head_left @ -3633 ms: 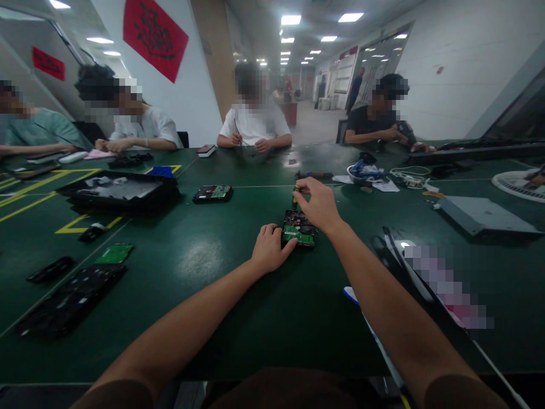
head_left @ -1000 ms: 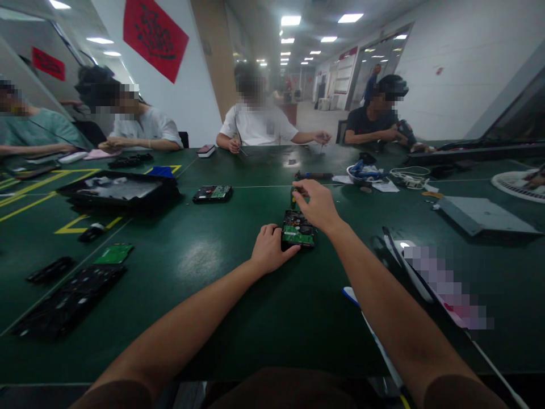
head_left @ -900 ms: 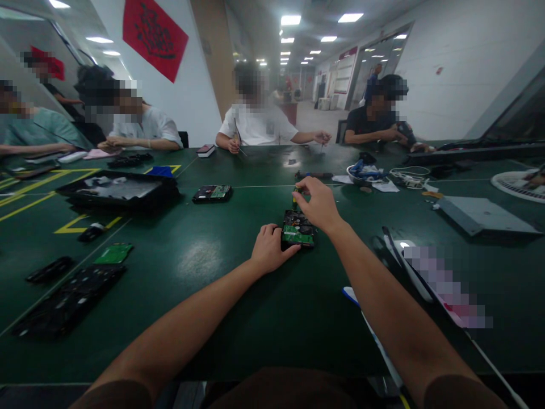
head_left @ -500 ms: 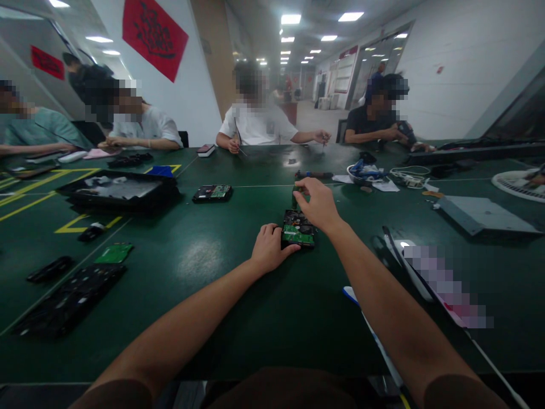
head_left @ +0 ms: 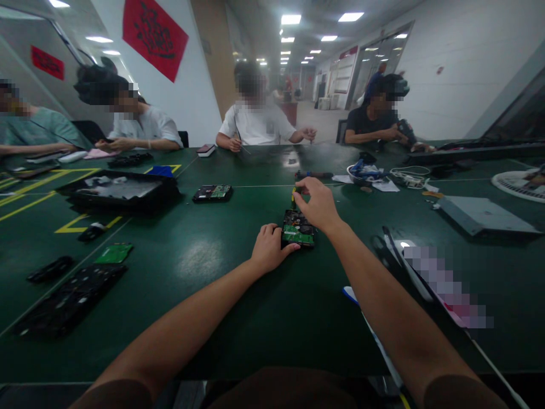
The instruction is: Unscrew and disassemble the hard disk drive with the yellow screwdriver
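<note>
A hard drive (head_left: 298,234) lies on the green table with its green circuit board facing up. My left hand (head_left: 271,247) grips its left side, the thumb along the near edge and the fingers at the far left corner. Above the drive's far end, my right hand (head_left: 317,203) pinches a small screwdriver (head_left: 293,197) with a yellow and dark handle, held upright. Its tip meets the drive's far part, though the exact contact point is too small to make out.
A second hard drive (head_left: 212,193) lies farther left, beyond it a black tray (head_left: 119,190). Black parts (head_left: 70,298) and a green board (head_left: 114,253) sit at near left. On the right are a grey metal box (head_left: 487,216) and a bowl of cables (head_left: 364,172). Co-workers sit opposite.
The screwdriver handle has turned in my right fingers, showing yellow now where it looked dark green. My left hand and the drive stay put. Co-workers across the table have shifted slightly.
</note>
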`<state>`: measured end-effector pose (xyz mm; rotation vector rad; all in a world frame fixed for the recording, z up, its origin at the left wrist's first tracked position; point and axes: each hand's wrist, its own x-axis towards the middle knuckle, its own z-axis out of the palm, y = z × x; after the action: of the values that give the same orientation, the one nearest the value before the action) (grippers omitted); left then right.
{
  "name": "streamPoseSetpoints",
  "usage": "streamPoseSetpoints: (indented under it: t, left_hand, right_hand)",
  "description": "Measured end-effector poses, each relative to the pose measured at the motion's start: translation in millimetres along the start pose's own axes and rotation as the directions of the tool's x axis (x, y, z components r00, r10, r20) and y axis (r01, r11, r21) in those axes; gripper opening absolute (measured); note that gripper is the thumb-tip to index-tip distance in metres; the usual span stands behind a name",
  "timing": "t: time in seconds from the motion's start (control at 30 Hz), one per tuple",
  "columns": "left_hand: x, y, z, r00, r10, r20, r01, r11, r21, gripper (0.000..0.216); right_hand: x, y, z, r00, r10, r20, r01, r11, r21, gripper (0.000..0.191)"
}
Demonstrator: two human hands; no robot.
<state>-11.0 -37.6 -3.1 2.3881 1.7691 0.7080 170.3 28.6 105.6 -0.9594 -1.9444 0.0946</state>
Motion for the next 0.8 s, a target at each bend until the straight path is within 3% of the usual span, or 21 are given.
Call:
streamPoseSetpoints:
  t: [0.3, 0.53, 0.8]
  left_hand:
    - [0.1, -0.6, 0.6, 1.000, 0.003, -0.002, -0.003, 1.000, 0.014, 0.068]
    - [-0.6, 1.1, -1.8, 1.000, 0.011, 0.002, -0.011, 1.000, 0.006, 0.069]
    - [0.0, 0.9, -0.5, 1.000, 0.005, 0.001, -0.005, 1.000, 0.022, 0.071]
  right_hand:
    - [-0.3, -1.9, 0.5, 0.999, -0.035, 0.040, 0.034, 0.999, 0.022, 0.020]
    - [0.5, 3.6, 2.5, 0.999, 0.035, -0.001, -0.035, 0.999, 0.021, 0.017]
    - [0.4, 3.9, 2.5, 0.999, -0.053, 0.001, 0.053, 0.999, 0.010, 0.018]
